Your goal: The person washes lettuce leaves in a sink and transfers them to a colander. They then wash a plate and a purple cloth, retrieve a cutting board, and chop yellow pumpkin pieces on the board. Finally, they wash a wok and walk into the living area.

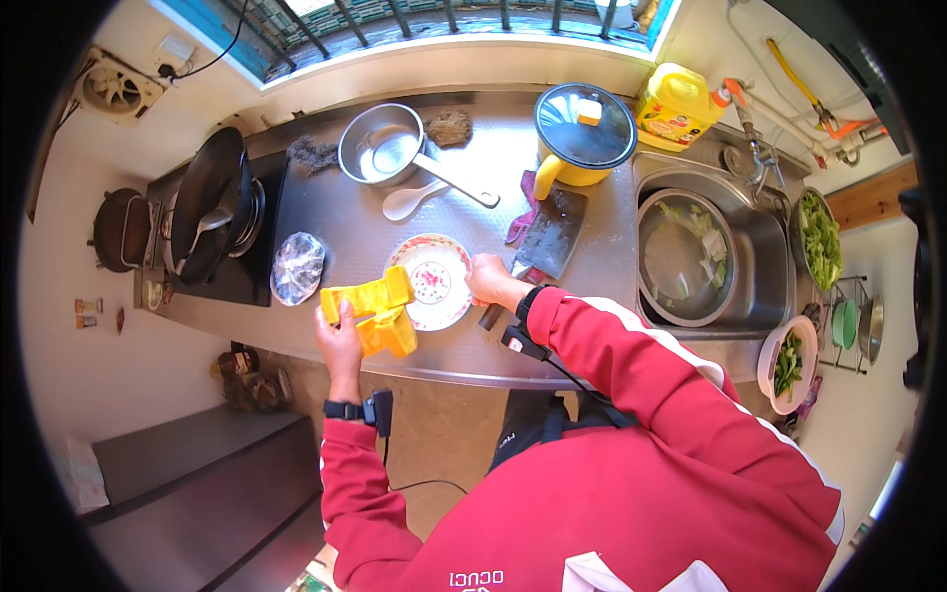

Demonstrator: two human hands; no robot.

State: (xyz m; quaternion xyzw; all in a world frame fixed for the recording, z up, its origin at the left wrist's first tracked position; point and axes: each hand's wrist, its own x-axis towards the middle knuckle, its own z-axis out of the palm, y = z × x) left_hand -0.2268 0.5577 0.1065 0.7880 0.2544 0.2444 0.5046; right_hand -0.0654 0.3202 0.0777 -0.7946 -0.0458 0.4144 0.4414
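A yellow cloth [373, 307] hangs folded from my left hand [340, 340], whose thumb lies over it, at the left edge of a white plate [430, 284] with a red floral pattern. My right hand [491, 280] grips the plate's right rim, its fingers partly hidden. The plate is above the steel counter. Just right of my right hand lies a cleaver [553, 233], its blade partly on a purple cloth [524, 211]. Behind the plate are a white spoon [403, 204] and a steel saucepan [381, 144]. A plastic-wrapped bundle [297, 268] rests to the left of the yellow cloth.
On the left, a black wok [214, 207] with a ladle stands on the stove [277, 229]. A lidded yellow pot [584, 133] and a yellow jug [677, 107] stand at the back. The sink [766, 251] holds a metal basin [684, 259]; bowls of greens stand on its right.
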